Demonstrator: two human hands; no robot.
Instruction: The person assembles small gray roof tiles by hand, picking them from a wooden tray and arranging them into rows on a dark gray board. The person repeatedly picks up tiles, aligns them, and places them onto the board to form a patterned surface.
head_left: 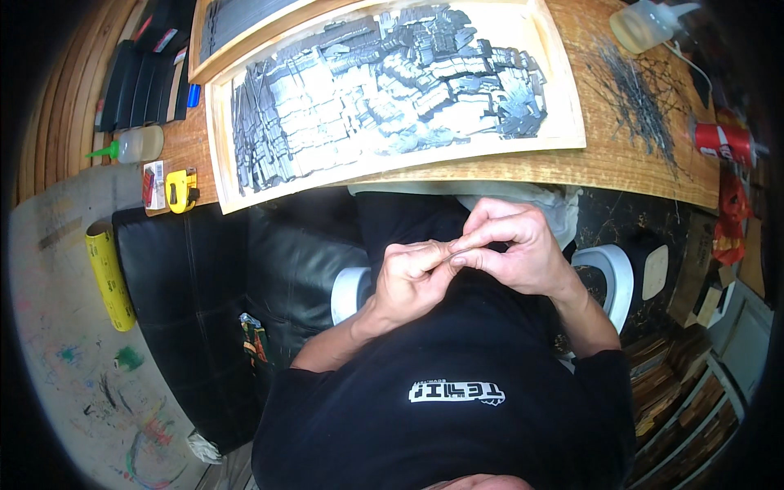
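Over my lap, my left hand (415,276) and my right hand (516,247) meet, thumbs and fingertips pinched together. Between the fingertips is something thin and small, mostly hidden, that I cannot make out. Beyond them on the wooden table (600,122) lies a shallow tray with a pale wood rim (400,169). Many thin dark grey strips (327,98) cover most of its white bottom, packed in short rows and clumps. Neither hand touches the tray.
Loose dark strands (641,98) lie at the table's right, near a squeeze bottle (649,26) and a red can (723,144). At left are a green-tipped bottle (139,144), a yellow tape measure (181,191), a black leather seat (184,302) and a yellow roll (110,278).
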